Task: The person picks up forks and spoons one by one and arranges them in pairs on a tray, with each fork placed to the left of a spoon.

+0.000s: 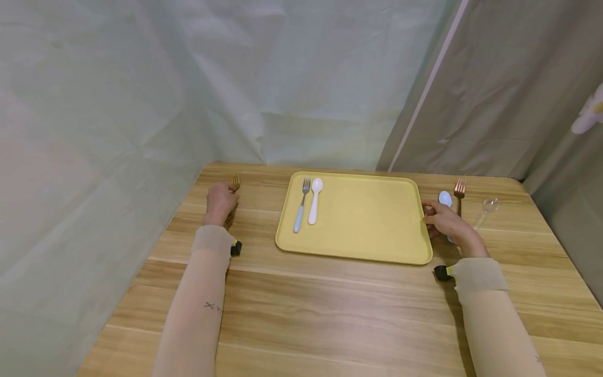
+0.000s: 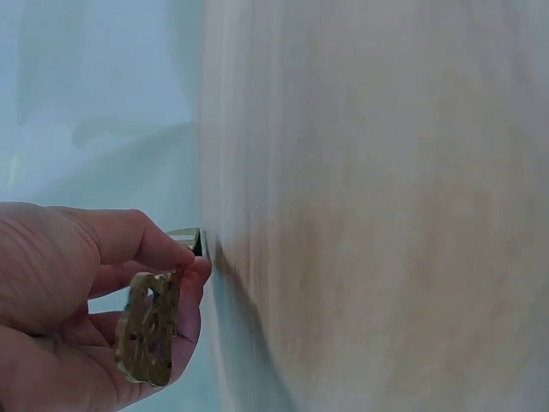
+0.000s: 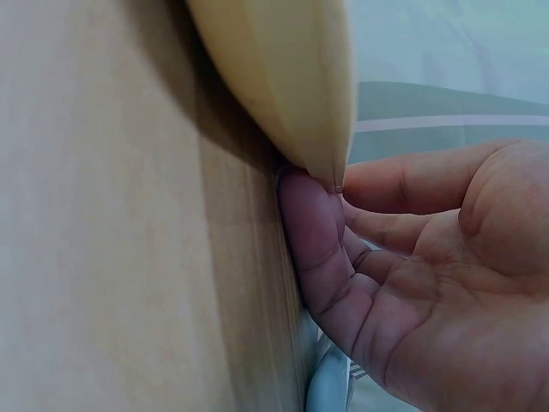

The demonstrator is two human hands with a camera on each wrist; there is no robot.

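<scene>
A yellow tray (image 1: 367, 217) lies in the middle of a wooden table (image 1: 330, 314). On its left part lie a blue-handled fork (image 1: 300, 209) and a white spoon (image 1: 314, 201). My left hand (image 1: 220, 201) is left of the tray and pinches the ornate handle of a gold fork (image 2: 147, 330), whose tines (image 1: 234, 182) point away from me. My right hand (image 1: 445, 222) rests at the tray's right rim (image 3: 292, 77) with its thumb (image 3: 313, 232) on the table against it and the fingers relaxed. A pale blue spoon (image 1: 445, 198) lies partly under that hand.
A copper fork (image 1: 459, 187) and a clear plastic spoon (image 1: 489, 206) lie just right of my right hand. Pale cloth hangs close behind and along the table's left edge, grey cloth at the back right. Bare wood spreads in front of the tray.
</scene>
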